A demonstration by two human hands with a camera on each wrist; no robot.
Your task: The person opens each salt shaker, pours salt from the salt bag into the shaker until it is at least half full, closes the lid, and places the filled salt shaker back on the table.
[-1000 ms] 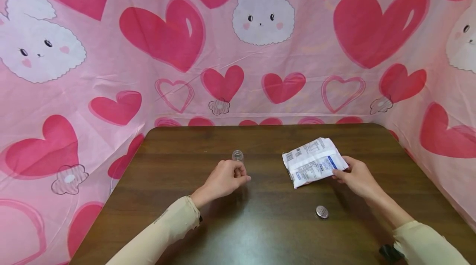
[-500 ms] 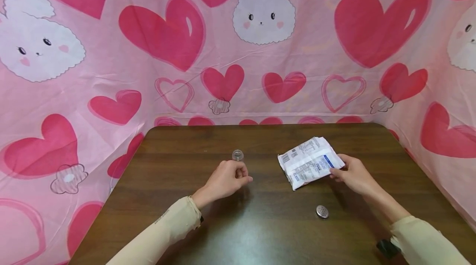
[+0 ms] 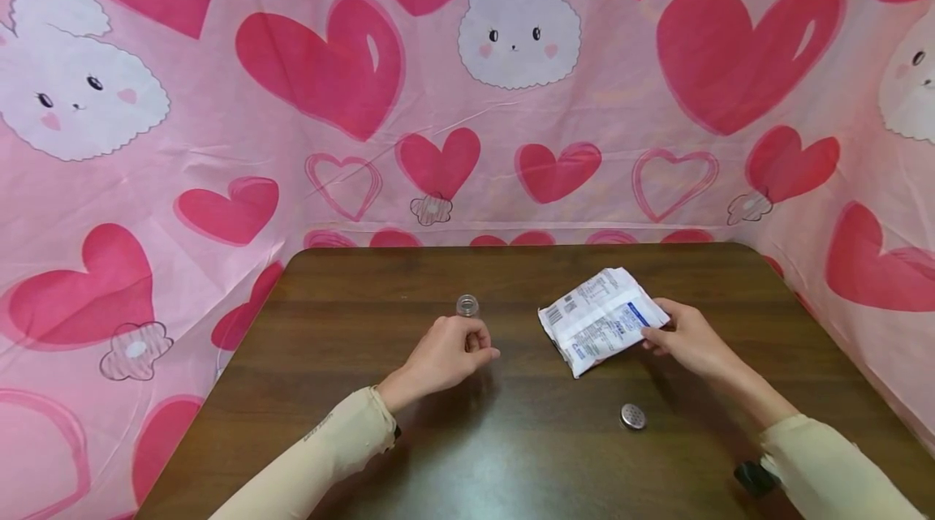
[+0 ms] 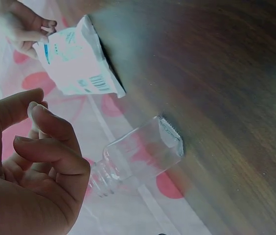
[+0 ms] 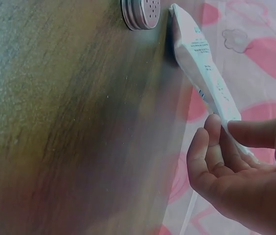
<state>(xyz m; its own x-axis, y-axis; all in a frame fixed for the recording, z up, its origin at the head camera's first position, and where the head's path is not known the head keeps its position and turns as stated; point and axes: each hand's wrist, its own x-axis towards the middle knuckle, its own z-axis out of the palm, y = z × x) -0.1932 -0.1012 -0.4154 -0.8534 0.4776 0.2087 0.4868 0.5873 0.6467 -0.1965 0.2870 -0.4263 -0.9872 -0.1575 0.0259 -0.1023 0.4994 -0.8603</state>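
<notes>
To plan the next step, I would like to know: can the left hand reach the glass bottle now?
Probably yes: the left hand looks empty and is close to the glass bottle, with nothing seen between them; the right hand holds the white packet aside.

We saw a brown, wood-grained bench (image 3: pixel 540 463) carrying an upright clear bottle (image 4: pixel 140 154) and, well apart, a perforated silver lid (image 3: pixel 632 416).

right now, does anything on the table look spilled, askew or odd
No clear spill or damage shows. One thing stands out: the perforated metal lid lies loose on the table, apart from the glass jar, which stands upright and uncapped.
</notes>
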